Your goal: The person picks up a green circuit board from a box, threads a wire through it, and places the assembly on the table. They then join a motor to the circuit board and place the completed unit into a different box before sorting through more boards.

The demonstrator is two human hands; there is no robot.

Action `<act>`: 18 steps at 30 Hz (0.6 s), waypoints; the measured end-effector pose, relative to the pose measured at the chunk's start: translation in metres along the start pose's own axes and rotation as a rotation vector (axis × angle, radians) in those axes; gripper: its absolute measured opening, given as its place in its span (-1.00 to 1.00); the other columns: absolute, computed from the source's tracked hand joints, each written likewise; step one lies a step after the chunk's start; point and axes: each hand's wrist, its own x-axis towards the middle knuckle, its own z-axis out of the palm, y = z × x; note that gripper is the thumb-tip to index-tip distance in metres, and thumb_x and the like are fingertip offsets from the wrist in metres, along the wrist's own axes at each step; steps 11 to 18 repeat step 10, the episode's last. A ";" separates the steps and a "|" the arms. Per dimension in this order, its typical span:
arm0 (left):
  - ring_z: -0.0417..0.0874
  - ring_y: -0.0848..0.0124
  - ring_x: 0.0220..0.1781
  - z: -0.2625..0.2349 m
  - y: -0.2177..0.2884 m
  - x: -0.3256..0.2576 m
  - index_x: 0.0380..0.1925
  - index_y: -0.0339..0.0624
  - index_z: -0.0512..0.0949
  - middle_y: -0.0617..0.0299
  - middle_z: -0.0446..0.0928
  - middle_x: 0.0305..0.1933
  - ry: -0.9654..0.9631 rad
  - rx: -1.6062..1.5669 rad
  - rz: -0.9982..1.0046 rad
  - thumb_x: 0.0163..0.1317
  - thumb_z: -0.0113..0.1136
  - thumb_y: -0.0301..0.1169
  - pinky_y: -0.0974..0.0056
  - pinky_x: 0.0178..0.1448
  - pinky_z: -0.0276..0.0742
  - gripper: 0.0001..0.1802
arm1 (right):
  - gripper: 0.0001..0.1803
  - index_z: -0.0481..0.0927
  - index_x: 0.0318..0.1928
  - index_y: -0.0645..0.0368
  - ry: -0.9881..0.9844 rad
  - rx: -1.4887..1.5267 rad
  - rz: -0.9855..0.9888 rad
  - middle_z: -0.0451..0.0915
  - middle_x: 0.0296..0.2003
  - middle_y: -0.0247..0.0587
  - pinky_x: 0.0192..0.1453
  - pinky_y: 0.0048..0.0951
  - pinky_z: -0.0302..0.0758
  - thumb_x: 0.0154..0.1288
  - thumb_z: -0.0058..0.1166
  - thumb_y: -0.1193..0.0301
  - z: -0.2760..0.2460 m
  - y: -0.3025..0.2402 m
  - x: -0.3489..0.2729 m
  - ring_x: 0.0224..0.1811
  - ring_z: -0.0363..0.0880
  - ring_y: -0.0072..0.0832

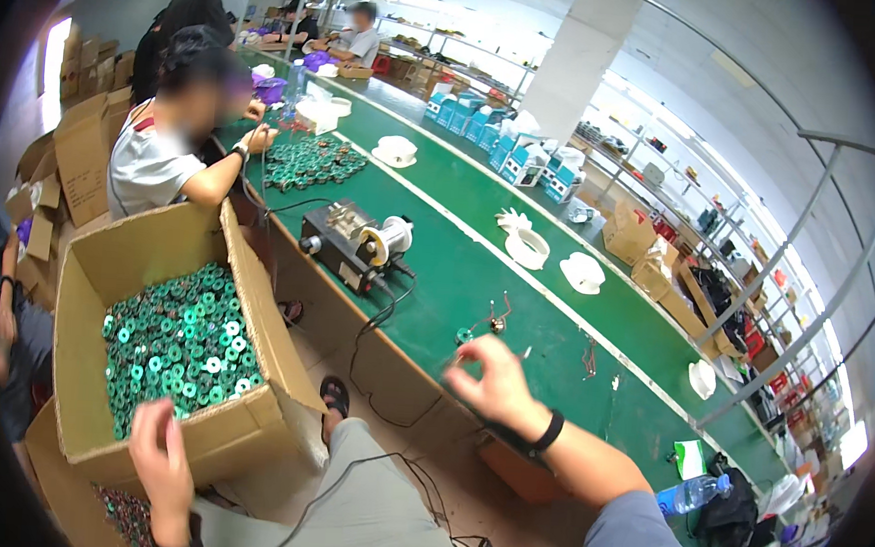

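Head view: left hand (159,457) is resting, fingers curled, on brown cardboard box (247,432) rim; right hand (491,377) is pinching thin wire (421,381) above long green table's (515,308) near edge.

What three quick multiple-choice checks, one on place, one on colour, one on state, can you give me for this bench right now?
1. Where is the left hand?
A. at the near edge of the cardboard box
B. on the water bottle
C. on the winding machine

2. What colour is the table top?
A. white
B. green
C. red

3. How is the cardboard box?
A. taped shut
B. open and empty
C. open, filled with green rings

Answers: 1 A, the hand sits by the box's front wall. 2 B, the long bench surface is green with a white stripe. 3 C, the flaps stand open and rings fill the inside.
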 end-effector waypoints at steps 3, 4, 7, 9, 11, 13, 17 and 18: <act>0.64 0.36 -0.04 -0.001 0.008 -0.054 -0.05 -0.33 0.62 0.12 0.61 -0.09 -0.365 -0.292 -0.155 0.34 0.15 -0.55 0.25 0.03 0.58 -0.78 | -0.66 0.59 -0.12 0.12 -0.187 0.301 -0.315 0.60 -0.15 -0.15 0.02 -0.18 0.56 0.10 0.39 0.36 0.014 -0.063 -0.016 -0.08 0.58 -0.14; 0.65 0.38 -0.02 0.006 0.029 -0.064 0.10 -0.32 0.55 0.10 0.61 0.02 -0.497 -0.529 -0.405 0.38 0.15 -0.50 0.27 0.05 0.60 -0.69 | -0.66 0.58 -0.11 0.12 -0.238 0.397 -0.379 0.59 -0.12 -0.17 0.05 -0.20 0.56 0.11 0.39 0.36 0.028 -0.075 -0.027 -0.03 0.58 -0.14; 0.65 0.43 0.00 0.039 0.063 -0.099 0.30 -0.26 0.43 0.10 0.59 0.16 -0.716 -0.868 -0.760 0.43 0.19 -0.42 0.34 0.05 0.60 -0.53 | -0.66 0.52 -0.10 0.19 -0.437 0.642 -0.473 0.50 0.00 -0.11 0.09 -0.18 0.53 0.16 0.33 0.38 0.063 -0.100 -0.046 0.05 0.53 -0.12; 0.64 0.39 0.06 0.059 0.043 -0.128 0.44 -0.21 0.29 0.07 0.50 0.29 -0.896 -0.991 -0.847 0.39 0.27 -0.37 0.34 0.09 0.60 -0.34 | -0.63 0.51 -0.12 0.22 -0.483 0.763 -0.444 0.48 -0.02 -0.11 0.09 -0.19 0.50 0.13 0.35 0.37 0.079 -0.104 -0.054 0.04 0.50 -0.12; 0.64 0.39 0.06 0.063 0.043 -0.127 0.44 -0.21 0.29 0.07 0.50 0.29 -0.893 -0.984 -0.852 0.39 0.27 -0.37 0.34 0.09 0.60 -0.34 | -0.63 0.50 -0.11 0.21 -0.497 0.787 -0.445 0.47 -0.02 -0.11 0.09 -0.19 0.50 0.13 0.34 0.36 0.084 -0.102 -0.056 0.04 0.50 -0.12; 0.64 0.39 0.06 0.063 0.043 -0.127 0.44 -0.21 0.29 0.07 0.50 0.29 -0.893 -0.984 -0.852 0.39 0.27 -0.37 0.34 0.09 0.60 -0.34 | -0.63 0.50 -0.11 0.21 -0.497 0.787 -0.445 0.47 -0.02 -0.11 0.09 -0.19 0.50 0.13 0.34 0.36 0.084 -0.102 -0.056 0.04 0.50 -0.12; 0.64 0.39 0.06 0.063 0.043 -0.127 0.44 -0.21 0.29 0.07 0.50 0.29 -0.893 -0.984 -0.852 0.39 0.27 -0.37 0.34 0.09 0.60 -0.34 | -0.63 0.50 -0.11 0.21 -0.497 0.787 -0.445 0.47 -0.02 -0.11 0.09 -0.19 0.50 0.13 0.34 0.36 0.084 -0.102 -0.056 0.04 0.50 -0.12; 0.64 0.39 0.06 0.063 0.043 -0.127 0.44 -0.21 0.29 0.07 0.50 0.29 -0.893 -0.984 -0.852 0.39 0.27 -0.37 0.34 0.09 0.60 -0.34 | -0.63 0.50 -0.11 0.21 -0.497 0.787 -0.445 0.47 -0.02 -0.11 0.09 -0.19 0.50 0.13 0.34 0.36 0.084 -0.102 -0.056 0.04 0.50 -0.12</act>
